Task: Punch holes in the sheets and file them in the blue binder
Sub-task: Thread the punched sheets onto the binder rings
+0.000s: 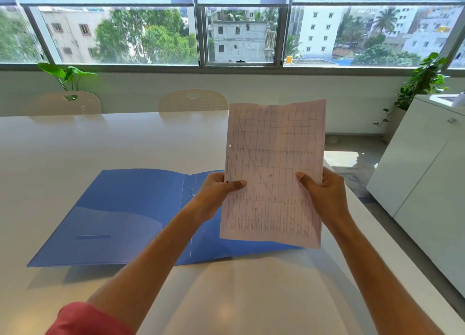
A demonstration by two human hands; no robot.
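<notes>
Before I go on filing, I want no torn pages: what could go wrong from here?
1. The sheet is held in the air above the open blue binder, left hand and right hand pinching its side edges; its punched holes must meet the ring, or they may tear.
2. The sheet is creased, so it could buckle when lowered.
3. The right hand's end hangs near the table edge.

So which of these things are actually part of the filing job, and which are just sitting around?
Part of the job:
- punched sheet, held up by left hand and right hand
- blue binder, lying open on the table

Just around:
- two chairs
- potted plants
- white cabinet
</notes>
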